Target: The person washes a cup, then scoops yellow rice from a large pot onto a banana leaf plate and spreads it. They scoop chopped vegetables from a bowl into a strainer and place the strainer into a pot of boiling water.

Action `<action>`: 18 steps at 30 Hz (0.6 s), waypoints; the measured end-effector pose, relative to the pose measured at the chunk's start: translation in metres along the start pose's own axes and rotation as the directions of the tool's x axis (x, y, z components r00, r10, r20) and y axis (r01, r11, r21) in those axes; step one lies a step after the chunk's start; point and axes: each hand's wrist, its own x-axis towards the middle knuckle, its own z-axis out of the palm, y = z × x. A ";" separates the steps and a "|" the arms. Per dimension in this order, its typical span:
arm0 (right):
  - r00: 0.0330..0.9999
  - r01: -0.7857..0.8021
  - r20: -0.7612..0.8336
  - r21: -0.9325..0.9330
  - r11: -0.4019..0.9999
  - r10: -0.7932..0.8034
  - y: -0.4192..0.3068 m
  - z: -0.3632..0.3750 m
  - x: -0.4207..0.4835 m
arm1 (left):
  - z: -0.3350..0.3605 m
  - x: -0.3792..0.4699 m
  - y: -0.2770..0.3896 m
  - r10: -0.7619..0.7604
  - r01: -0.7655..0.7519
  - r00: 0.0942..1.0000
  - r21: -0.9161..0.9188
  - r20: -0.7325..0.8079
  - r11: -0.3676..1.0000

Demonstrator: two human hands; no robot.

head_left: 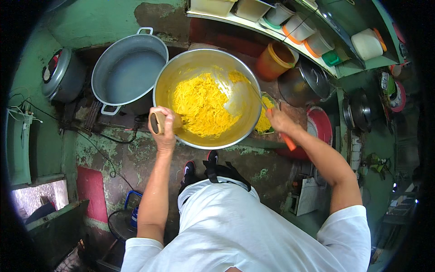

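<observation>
A wide metal bowl sits before me, holding a heap of yellow shredded food or noodles. My left hand grips a thick tan implement with a dark oval end, at the bowl's near left rim; its far end reaches the heap. In my right hand is a metal utensil with an orange handle. Its shaft crosses the bowl's right rim, and a small clump of yellow food lies at its far end. The utensil's head is hidden under that clump.
A large two-handled aluminium pot with cloudy liquid stands left of the bowl. More yellow food lies on a green-edged container at right. An orange bucket, a lidded pot, a red basin and a shelf of tubs are beyond.
</observation>
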 end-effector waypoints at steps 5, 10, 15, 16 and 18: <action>0.782 -0.607 0.588 0.648 0.460 0.204 -0.044 0.088 -0.101 | 0.001 -0.022 -0.004 0.030 -0.029 0.998 -0.015 0.052 0.999; 0.639 -0.760 0.711 0.527 -0.380 -0.294 -0.127 0.123 -0.127 | 0.000 -0.034 -0.004 0.067 -0.063 0.979 -0.027 0.191 0.998; 0.679 -0.728 0.511 0.383 -0.568 -0.527 -0.180 0.185 -0.073 | -0.006 -0.019 0.005 -0.048 0.079 0.965 -0.112 0.258 0.991; 0.727 -0.668 0.454 0.641 -0.379 -0.514 -0.192 0.197 -0.073 | -0.010 -0.015 0.012 -0.060 0.080 0.951 -0.053 0.302 0.995; 0.720 -0.624 0.543 0.779 -0.060 -0.433 -0.184 0.202 -0.090 | -0.015 -0.005 0.035 0.037 -0.080 0.913 0.087 0.407 0.993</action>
